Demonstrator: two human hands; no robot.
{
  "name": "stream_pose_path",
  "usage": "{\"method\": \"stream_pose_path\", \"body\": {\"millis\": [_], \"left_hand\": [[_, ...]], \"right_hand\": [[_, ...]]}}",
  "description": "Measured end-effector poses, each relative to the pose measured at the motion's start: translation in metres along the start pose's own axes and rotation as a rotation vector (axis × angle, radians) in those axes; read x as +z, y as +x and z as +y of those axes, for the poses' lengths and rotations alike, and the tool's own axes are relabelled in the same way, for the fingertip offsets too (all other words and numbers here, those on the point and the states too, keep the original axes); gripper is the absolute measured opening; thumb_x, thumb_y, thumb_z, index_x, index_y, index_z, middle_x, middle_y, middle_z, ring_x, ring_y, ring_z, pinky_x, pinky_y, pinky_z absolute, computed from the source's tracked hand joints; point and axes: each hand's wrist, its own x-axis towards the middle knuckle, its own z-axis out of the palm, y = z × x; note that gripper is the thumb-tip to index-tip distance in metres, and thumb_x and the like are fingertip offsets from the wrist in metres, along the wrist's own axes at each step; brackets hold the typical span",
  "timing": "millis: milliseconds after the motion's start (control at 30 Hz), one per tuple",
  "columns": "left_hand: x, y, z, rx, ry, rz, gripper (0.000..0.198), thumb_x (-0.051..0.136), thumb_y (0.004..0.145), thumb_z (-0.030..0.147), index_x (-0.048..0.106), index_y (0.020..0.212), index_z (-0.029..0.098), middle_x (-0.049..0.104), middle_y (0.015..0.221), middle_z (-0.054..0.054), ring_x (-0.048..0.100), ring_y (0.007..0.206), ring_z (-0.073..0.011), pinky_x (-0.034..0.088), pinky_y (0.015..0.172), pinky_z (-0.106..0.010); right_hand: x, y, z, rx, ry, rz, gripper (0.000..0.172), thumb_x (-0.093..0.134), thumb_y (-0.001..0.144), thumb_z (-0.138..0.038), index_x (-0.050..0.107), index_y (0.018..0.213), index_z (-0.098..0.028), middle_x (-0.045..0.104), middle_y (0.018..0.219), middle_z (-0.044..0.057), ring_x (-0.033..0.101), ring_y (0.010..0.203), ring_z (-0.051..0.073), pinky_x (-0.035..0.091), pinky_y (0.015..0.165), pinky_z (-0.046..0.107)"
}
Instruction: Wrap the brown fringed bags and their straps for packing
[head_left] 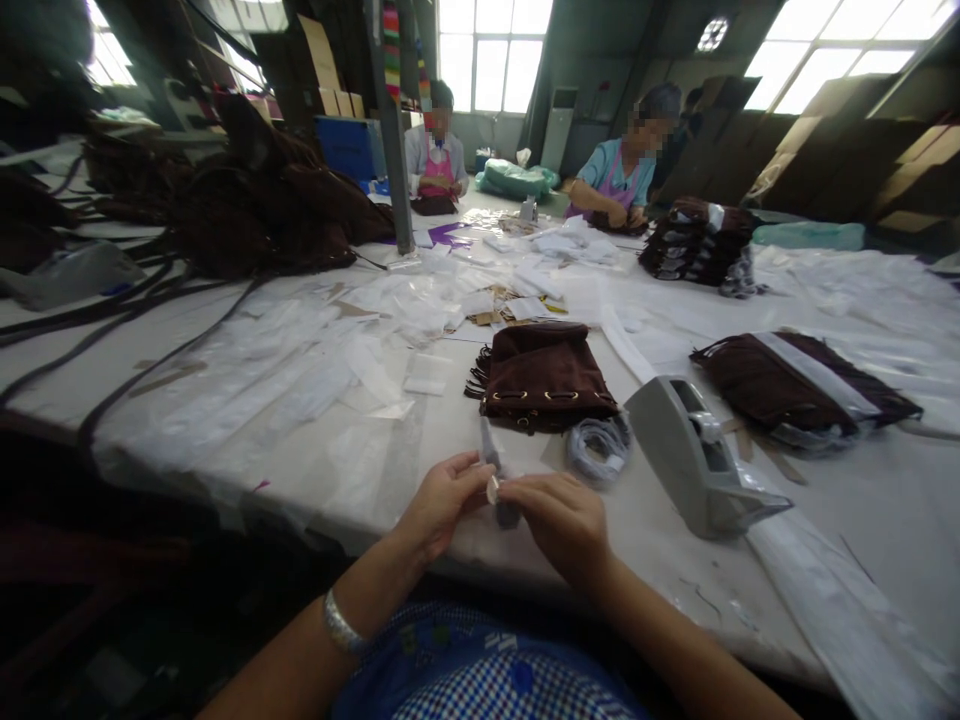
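My left hand [442, 500] and my right hand [566, 520] meet near the table's front edge, fingers pinched around a narrow grey strip [489, 445]. A small shiny round piece [493, 489] shows between the fingertips; its exact kind is unclear. Just beyond lies a dark brown suede bag [547, 375] with gold eyelets and fringe at its left side. A coiled strap in greyish wrapping [600, 450] rests against the bag's near right corner. Right of the coil stands a grey tape dispenser [694, 465].
Another brown fringed bag [795, 385] with a white band lies at right, behind it a stack of wrapped bags [697, 245]. Plastic sleeves [300, 370] cover the left side. A metal post [394, 150] rises from the table. Two people [615, 180] work across it.
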Motion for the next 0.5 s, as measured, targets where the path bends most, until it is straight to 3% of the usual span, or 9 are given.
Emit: {"method": "stream_pose_path", "body": {"millis": [200, 367, 500], "left_hand": [[0.0, 0.001, 0.003, 0.033, -0.017, -0.025, 0.041, 0.081, 0.068, 0.023, 0.068, 0.106, 0.013, 0.072, 0.102, -0.01, 0.066, 0.086, -0.0158, 0.052, 0.078, -0.025], [-0.002, 0.001, 0.001, 0.061, -0.005, -0.031, 0.03, 0.076, 0.07, 0.021, 0.07, 0.099, 0.012, 0.073, 0.091, -0.008, 0.066, 0.077, -0.0138, 0.052, 0.076, -0.024], [-0.001, -0.007, 0.006, 0.074, 0.101, -0.066, 0.025, 0.072, 0.075, 0.023, 0.071, 0.097, 0.011, 0.073, 0.087, -0.008, 0.067, 0.081, -0.0152, 0.052, 0.076, -0.023]], "right_hand": [[0.001, 0.007, -0.002, 0.375, 0.142, 0.012, 0.02, 0.06, 0.086, -0.013, 0.075, 0.092, -0.025, 0.076, 0.085, 0.002, 0.071, 0.071, 0.018, 0.057, 0.067, 0.03], [0.001, 0.017, 0.005, 0.784, 0.458, -0.168, 0.014, 0.068, 0.077, -0.022, 0.077, 0.087, -0.021, 0.077, 0.084, 0.004, 0.073, 0.078, 0.023, 0.06, 0.073, 0.034], [0.0, 0.028, 0.016, 0.984, 0.663, -0.307, 0.021, 0.077, 0.069, -0.03, 0.077, 0.084, -0.017, 0.076, 0.075, 0.005, 0.072, 0.07, 0.025, 0.06, 0.068, 0.035]]}}
